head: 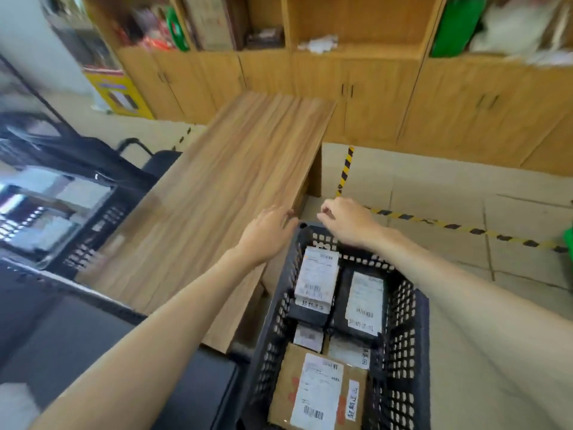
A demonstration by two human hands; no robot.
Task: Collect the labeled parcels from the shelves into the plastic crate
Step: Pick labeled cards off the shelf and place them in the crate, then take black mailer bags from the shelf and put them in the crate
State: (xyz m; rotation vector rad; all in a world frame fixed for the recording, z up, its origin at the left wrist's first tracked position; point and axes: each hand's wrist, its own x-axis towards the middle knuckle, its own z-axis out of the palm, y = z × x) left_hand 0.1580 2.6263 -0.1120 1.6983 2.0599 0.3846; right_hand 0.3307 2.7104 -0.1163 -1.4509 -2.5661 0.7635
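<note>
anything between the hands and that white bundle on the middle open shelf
The wooden table runs from beside the left hand to the cabinet below the white bundle. Right of it, ahead of the right hand, the tiled floor looks open.

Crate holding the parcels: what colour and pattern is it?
The crate is black, walls perforated in a grid; head view.

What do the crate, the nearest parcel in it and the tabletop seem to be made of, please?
The crate looks like black moulded plastic, its walls a grid of holes. The nearest parcel seems matte brown cardboard with white paper labels. The tabletop shows wood grain, probably laminate.
</note>
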